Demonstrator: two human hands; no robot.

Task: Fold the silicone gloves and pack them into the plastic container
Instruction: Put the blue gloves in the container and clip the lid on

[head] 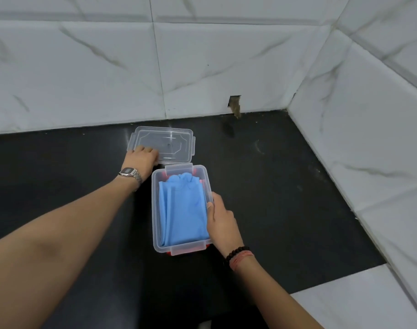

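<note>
A clear plastic container (155, 210) with red trim stands open on the black counter. Folded blue silicone gloves (182, 210) lie inside it and fill most of the box. My right hand (220, 224) grips the container's right rim, thumb hooked over the edge. The clear lid (172, 143) lies flat on the counter just behind the container. My left hand (142, 157), with a metal watch on the wrist, rests on the lid's near left corner with fingers curled onto it.
The black counter (285, 186) meets white marble-pattern tiled walls at the back (108, 67) and at the right (369, 138). A small broken notch (234, 105) shows in the back wall's base. A white surface (345, 305) borders the counter at the lower right.
</note>
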